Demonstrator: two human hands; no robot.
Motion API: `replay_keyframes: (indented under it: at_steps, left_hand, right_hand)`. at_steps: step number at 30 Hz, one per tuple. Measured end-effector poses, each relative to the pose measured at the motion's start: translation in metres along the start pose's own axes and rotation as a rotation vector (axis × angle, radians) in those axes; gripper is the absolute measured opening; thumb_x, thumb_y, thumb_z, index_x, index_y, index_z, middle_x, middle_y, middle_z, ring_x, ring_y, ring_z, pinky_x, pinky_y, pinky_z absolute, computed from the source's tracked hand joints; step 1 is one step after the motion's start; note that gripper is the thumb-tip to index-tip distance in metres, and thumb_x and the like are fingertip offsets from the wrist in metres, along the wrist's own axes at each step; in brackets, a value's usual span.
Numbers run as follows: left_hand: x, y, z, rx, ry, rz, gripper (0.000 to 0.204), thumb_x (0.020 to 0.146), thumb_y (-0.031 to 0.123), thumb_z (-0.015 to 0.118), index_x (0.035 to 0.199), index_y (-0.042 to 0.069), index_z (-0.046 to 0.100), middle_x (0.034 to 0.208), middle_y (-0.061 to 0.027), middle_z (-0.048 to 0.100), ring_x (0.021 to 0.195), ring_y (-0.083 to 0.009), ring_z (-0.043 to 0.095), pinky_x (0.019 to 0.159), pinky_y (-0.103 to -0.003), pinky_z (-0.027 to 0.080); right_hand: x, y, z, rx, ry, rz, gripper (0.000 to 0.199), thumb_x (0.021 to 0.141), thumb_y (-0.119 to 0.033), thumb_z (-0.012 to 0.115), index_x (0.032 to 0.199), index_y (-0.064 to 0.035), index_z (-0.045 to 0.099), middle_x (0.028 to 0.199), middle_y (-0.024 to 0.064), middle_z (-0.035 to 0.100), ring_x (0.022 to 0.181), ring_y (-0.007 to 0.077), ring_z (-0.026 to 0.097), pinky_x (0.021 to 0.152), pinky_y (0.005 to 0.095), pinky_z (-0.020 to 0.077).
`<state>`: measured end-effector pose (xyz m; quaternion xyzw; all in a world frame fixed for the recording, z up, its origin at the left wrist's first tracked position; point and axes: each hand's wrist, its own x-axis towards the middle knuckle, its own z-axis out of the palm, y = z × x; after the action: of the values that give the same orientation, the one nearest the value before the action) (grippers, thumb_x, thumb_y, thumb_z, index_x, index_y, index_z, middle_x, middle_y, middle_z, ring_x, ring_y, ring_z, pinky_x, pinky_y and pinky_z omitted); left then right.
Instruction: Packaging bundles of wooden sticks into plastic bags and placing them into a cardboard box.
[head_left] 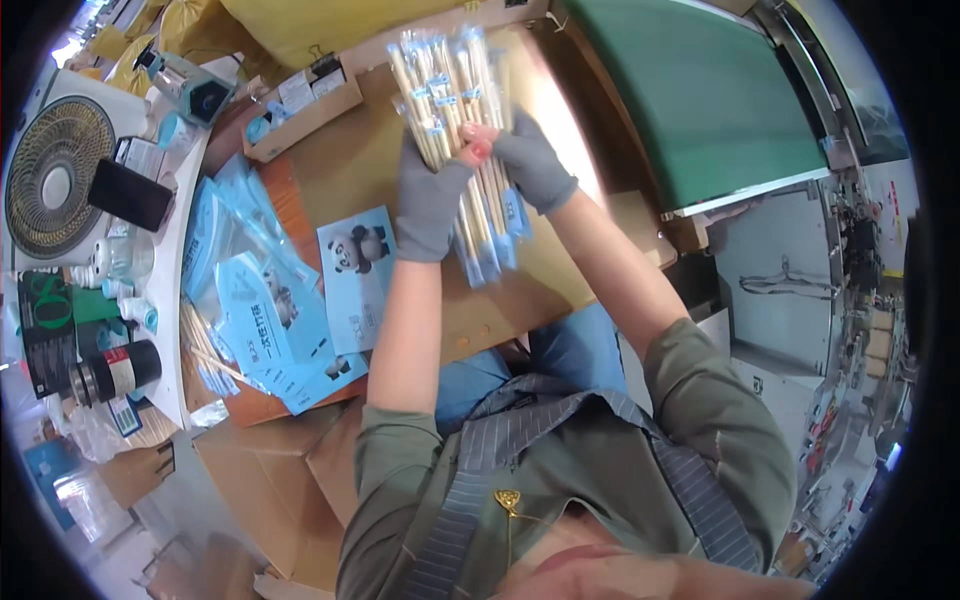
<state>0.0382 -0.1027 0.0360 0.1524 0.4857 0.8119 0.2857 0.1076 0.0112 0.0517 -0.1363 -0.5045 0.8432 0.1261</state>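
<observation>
Both my hands wear grey fingerless gloves and grip one thick bundle of wrapped wooden chopsticks (452, 95) held upright over the brown table (340, 160). My left hand (432, 200) wraps the bundle's left side. My right hand (530, 160) clasps the right side, fingertips meeting my left hand's. The sticks' blue-tipped lower ends (495, 245) hang below my hands.
Light-blue panda-printed plastic bags (262, 300) lie spread left of the bundle. A small cardboard tray (300, 115) sits at the far left of the table. A fan (55, 175), bottles and a black cup (115, 372) crowd a white side table. A green conveyor belt (700, 90) runs at right.
</observation>
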Motion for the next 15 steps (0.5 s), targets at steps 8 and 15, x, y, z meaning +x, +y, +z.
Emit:
replay_keyframes:
  at_steps: [8,15]
  left_hand:
    - [-0.06,0.016,-0.009,0.22,-0.355,0.171,0.087,0.065,0.006,0.081,0.136,0.005,0.031,0.126,-0.0087,0.051,0.111,-0.0175,0.055,0.093,-0.031,0.047]
    - [-0.139,0.047,0.009,0.243,-0.542,-0.219,0.046,0.07,0.018,0.077,0.111,0.005,0.06,0.103,-0.0054,0.063,0.097,-0.0197,0.06,0.086,-0.033,0.049]
  right_hand:
    - [-0.063,-0.023,-0.003,-0.252,-0.265,-0.382,0.085,0.065,-0.021,0.085,0.135,-0.0038,0.041,0.122,0.0086,0.055,0.112,0.0185,0.053,0.097,0.0327,0.0414]
    - [-0.152,-0.045,0.061,-0.429,-0.091,-0.309,0.066,0.074,-0.021,0.077,0.129,-0.0017,0.046,0.116,0.0094,0.057,0.104,0.016,0.055,0.087,0.0287,0.0453]
